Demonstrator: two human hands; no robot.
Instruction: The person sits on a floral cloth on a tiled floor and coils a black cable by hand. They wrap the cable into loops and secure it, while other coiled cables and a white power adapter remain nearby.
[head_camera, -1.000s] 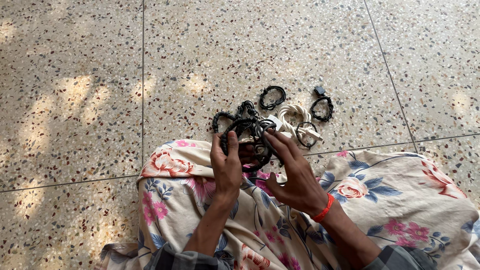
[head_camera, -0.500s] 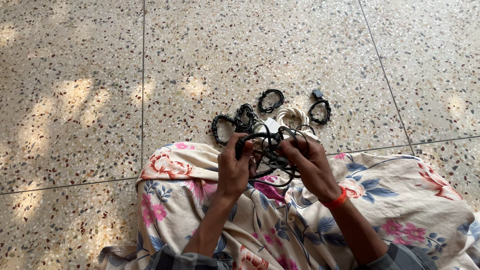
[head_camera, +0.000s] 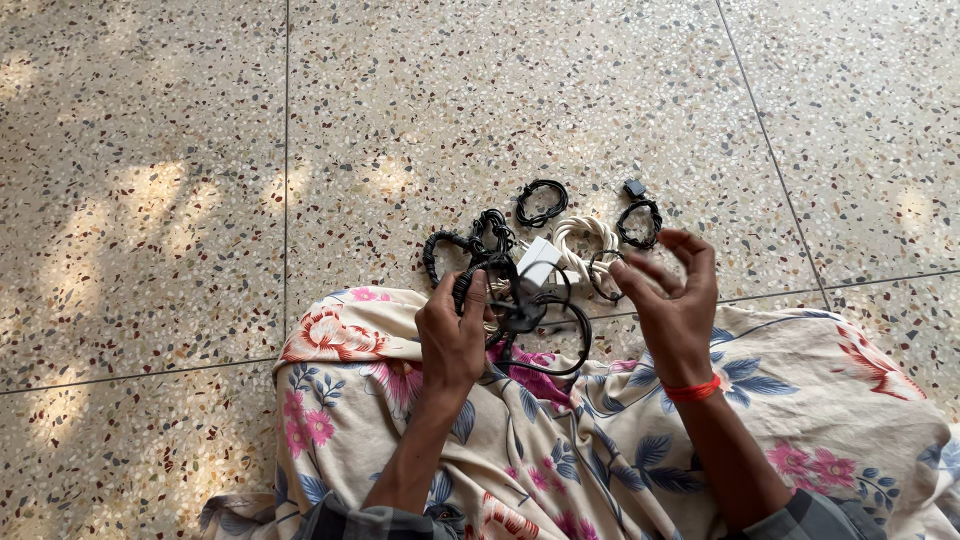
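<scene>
My left hand (head_camera: 452, 335) grips a bundle of black cable (head_camera: 512, 310) over my lap, with loops hanging down to the right of it. My right hand (head_camera: 672, 300) is lifted to the right of the bundle, fingers spread, holding nothing. It wears an orange band at the wrist. Just beyond the hands on the floor lie a white adapter (head_camera: 538, 260), a white coiled cable (head_camera: 587, 237) and several small black coiled cables (head_camera: 542, 201), one (head_camera: 640, 222) with a small black plug beside it.
I sit on a speckled terrazzo floor (head_camera: 400, 110) with thin joint lines. A cream cloth with pink and blue flowers (head_camera: 800, 400) covers my legs across the lower frame. Patches of sunlight fall on the floor at the left.
My right hand has let go of the black cable and moved up and to the right, fingers opening. The left hand keeps hold of the bundle, whose loops now hang loose.
</scene>
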